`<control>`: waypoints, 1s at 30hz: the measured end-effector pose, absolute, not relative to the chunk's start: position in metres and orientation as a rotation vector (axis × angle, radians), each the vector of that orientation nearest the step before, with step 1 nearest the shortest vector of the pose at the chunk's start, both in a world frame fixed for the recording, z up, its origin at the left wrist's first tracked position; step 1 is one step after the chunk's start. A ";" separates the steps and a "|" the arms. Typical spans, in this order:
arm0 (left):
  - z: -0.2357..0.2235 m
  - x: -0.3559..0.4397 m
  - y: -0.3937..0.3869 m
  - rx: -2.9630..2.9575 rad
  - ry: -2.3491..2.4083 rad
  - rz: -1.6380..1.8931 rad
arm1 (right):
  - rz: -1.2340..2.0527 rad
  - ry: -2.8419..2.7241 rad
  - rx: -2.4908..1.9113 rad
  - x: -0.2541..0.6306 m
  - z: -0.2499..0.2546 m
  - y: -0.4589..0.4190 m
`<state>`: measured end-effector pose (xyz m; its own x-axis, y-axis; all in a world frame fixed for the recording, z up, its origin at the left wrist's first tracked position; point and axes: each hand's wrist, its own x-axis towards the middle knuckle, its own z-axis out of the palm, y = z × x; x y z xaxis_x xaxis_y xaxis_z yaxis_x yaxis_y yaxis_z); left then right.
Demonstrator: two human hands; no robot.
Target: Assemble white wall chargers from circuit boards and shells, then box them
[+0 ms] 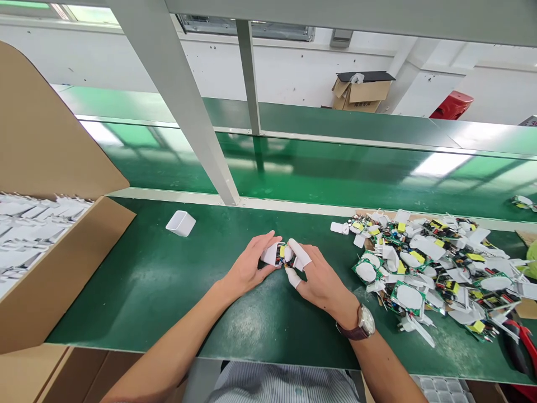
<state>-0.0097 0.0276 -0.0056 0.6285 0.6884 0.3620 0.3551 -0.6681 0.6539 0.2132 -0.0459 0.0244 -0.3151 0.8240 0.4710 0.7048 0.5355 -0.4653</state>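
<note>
Over the middle of the green bench, my left hand [254, 258] is closed around a white plastic housing [271, 254]. My right hand [315, 274], with white covers on some fingertips and a watch at the wrist, pinches a small circuit board [284, 254] with a yellow component. The board sits at the open end of the housing, partly inside it; how deep is hidden by my fingers. To the left, an empty white plastic housing [181, 223] lies on the bench. A large heap of circuit boards with white plastic parts [419, 263] spreads to the right.
On the left stands an open cardboard box [84, 263] full of white parts. A grey post [180, 101] rises at the bench's back edge, with a green conveyor-like surface [302, 179] behind it. Red-and-black handles [520, 347] lie at the right front edge.
</note>
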 end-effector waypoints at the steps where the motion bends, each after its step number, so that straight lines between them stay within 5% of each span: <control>1: -0.006 -0.010 0.028 2.315 0.818 0.821 | 0.232 -2.097 -1.229 0.213 0.024 -0.046; 20: -0.003 -0.018 0.023 2.097 0.860 0.702 | 0.370 -1.831 -1.211 0.210 0.016 -0.044; 30: -0.003 -0.015 0.015 1.941 0.954 0.785 | 0.259 -2.260 -1.121 0.205 0.007 -0.028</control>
<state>-0.0150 0.0152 -0.0031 0.5194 0.8373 0.1709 0.3287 -0.3804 0.8645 0.2052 -0.0285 0.0073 -0.4660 0.7757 0.4255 0.6595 0.6252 -0.4174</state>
